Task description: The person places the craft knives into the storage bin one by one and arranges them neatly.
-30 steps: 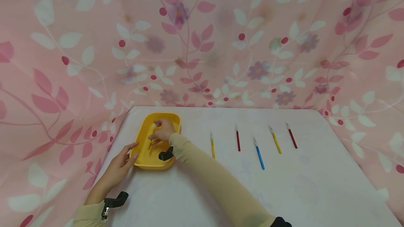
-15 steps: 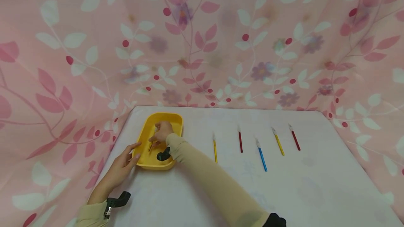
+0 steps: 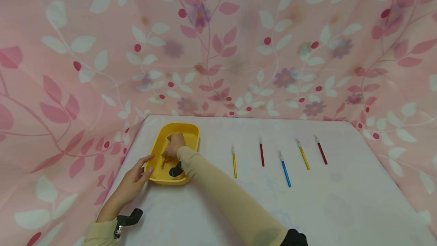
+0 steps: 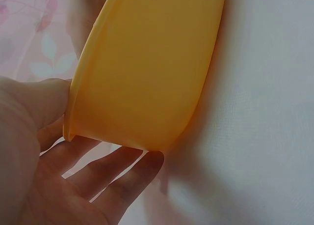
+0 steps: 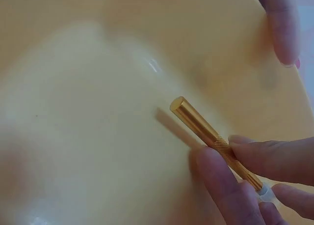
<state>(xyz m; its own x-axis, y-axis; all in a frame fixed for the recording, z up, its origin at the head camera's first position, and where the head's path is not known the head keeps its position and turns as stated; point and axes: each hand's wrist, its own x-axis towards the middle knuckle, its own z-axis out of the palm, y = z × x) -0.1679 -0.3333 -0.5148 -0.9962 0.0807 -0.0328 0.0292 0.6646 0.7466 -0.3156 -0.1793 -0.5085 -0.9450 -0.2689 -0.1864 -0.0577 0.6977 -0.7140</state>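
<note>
A yellow tray (image 3: 166, 178) stands at the left of the white table. Its near left corner is held by my left hand (image 3: 131, 183); in the left wrist view the thumb lies at the rim and the fingers lie along the outer wall (image 4: 147, 72). Inside the tray, my right hand (image 3: 175, 144) pinches a gold-yellow craft knife (image 5: 198, 124) between thumb and fingers, around its knurled grip. The handle's butt end points away from the fingers, close over the tray floor. A clear cap shows at the other end, partly hidden by fingers.
Several capped craft knives lie spaced out in a row right of the tray: a yellow one (image 3: 234, 165), a red one (image 3: 261, 155), a blue one (image 3: 286, 174), another yellow one (image 3: 305, 158) and another red one (image 3: 322, 153). A floral curtain (image 3: 218, 48) hangs behind the table.
My right hand has lowered slightly into the tray with the craft knife and now covers more of it. The left hand stays at the tray's corner. The whole head view has shifted a little.
</note>
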